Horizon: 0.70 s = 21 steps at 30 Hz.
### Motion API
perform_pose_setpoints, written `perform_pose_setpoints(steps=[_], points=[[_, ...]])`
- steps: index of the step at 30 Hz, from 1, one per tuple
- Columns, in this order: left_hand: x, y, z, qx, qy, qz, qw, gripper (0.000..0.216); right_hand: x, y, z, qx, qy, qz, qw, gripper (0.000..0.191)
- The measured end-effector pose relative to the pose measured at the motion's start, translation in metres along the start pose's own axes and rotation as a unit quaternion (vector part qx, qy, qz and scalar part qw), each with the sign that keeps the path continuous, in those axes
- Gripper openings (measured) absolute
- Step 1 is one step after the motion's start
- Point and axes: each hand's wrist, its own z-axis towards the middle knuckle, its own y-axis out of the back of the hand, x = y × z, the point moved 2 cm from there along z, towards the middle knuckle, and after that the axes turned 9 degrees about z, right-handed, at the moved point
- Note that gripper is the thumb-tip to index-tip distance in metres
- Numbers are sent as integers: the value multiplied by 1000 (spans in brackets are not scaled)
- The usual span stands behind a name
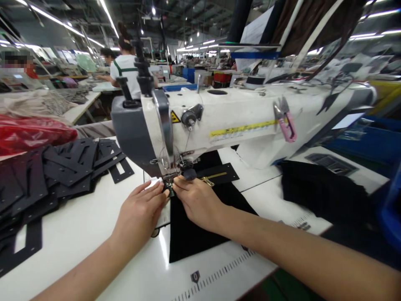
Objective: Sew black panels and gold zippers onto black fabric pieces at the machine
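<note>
A black fabric piece (196, 236) lies under the presser foot of a white sewing machine (250, 121). On it, a black strip with a gold zipper (216, 179) runs to the right; its metal pull sits beside my right knuckles. My left hand (140, 209) has its fingertips and thumb closed at the fabric's left edge, just before the presser foot. My right hand (200, 202) grips the fabric from above with bent fingers, right of the needle area; its thumb is mostly hidden. Both hands' fingertips are close together at the foot.
Black punched strips with slots (69, 167) are heaped on the left of the white table (125, 267). Pink-handled thread snips (285, 121) hang on the machine arm. Dark cloth (322, 192) lies at right, a red plastic bag (34, 133) at left. A person (127, 67) works beyond.
</note>
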Motion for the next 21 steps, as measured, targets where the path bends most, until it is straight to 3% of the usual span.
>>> perform_pose_setpoints(steps=[21], points=[[-4,-6,6,-46,39,-28,998,22,-7,0,5,-9,4,47,999,29]])
